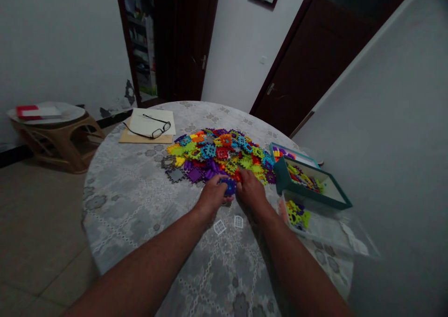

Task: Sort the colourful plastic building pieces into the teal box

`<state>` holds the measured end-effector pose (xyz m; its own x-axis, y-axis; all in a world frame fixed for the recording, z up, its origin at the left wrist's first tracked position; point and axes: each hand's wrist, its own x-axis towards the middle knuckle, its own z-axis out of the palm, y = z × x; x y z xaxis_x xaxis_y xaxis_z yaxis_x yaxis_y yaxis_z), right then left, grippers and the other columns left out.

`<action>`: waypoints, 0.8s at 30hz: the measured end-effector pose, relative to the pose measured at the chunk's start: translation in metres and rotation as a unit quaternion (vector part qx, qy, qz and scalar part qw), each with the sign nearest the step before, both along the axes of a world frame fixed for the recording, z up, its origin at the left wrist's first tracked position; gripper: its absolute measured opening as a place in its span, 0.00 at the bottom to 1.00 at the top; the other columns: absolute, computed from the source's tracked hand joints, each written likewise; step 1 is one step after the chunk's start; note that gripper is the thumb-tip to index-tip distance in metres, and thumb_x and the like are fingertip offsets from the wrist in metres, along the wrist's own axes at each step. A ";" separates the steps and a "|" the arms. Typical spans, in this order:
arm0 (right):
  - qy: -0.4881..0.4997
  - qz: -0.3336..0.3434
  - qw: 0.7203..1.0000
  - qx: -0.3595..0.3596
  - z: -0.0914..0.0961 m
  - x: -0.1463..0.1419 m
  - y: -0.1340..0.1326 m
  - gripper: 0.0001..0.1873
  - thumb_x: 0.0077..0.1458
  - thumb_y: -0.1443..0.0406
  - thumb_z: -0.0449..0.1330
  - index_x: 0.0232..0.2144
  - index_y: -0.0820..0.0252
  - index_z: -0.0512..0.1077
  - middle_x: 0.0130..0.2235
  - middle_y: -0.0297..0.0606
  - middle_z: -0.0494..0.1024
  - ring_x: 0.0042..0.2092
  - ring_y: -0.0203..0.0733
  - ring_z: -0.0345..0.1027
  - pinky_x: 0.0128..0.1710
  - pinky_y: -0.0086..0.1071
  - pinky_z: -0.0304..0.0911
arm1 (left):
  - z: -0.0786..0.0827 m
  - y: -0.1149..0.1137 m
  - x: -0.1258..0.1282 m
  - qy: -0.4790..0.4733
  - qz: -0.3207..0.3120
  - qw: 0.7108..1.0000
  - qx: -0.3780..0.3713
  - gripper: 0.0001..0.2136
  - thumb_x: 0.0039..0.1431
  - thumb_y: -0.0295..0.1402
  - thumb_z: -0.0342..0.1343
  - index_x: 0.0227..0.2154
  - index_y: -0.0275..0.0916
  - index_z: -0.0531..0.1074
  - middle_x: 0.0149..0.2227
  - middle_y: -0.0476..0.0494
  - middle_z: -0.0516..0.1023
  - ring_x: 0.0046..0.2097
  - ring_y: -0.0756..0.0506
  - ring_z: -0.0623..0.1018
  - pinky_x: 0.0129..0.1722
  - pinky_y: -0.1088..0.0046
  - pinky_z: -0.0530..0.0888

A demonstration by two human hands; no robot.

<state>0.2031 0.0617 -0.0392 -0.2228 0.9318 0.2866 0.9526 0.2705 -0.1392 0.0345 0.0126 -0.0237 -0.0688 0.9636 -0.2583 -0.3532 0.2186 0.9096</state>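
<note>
Your left hand point(212, 195) and right hand point(250, 191) meet at the near edge of the pile of interlocking plastic pieces point(217, 153). Both sets of fingertips are pinched on one blue interlocking piece point(229, 185), which sits between them and touches the pile's front edge. The step in hand looks like working that piece with both hands, either pressing it to another or pulling it apart. The fingers hide the join, so you cannot tell which.

Any further move calls for a firm fingertip pinch from both sides and enough lift to clear the neighbouring purple and red pieces, so they do not drag along.

The blue piece looks like a squarish notched tile, so it has no clear long axis. Its width runs across from one hand to the other. You cannot tell whether it lies flat or is tipped up, since too little of it shows.

Nearer to you than the pile, two white lattice pieces point(219, 227) lie loose on the round table point(133, 200). Right of the pile is a teal box point(308, 181) with pieces inside, and nearer you than that box is a clear plastic tray point(332, 233). Beyond the pile on the left, a pair of glasses point(154, 129) rests on papers
</note>
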 end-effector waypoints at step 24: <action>0.388 -0.006 0.921 -0.008 -0.010 0.043 -0.065 0.20 0.68 0.58 0.56 0.55 0.55 0.81 0.55 0.46 0.83 0.57 0.52 0.77 0.63 0.50 0.68 | -0.003 -0.002 0.003 0.038 -0.017 0.999 0.003 0.23 0.55 0.25 0.60 0.55 0.40 0.77 0.45 0.36 0.82 0.35 0.44 0.83 0.34 0.66 0.84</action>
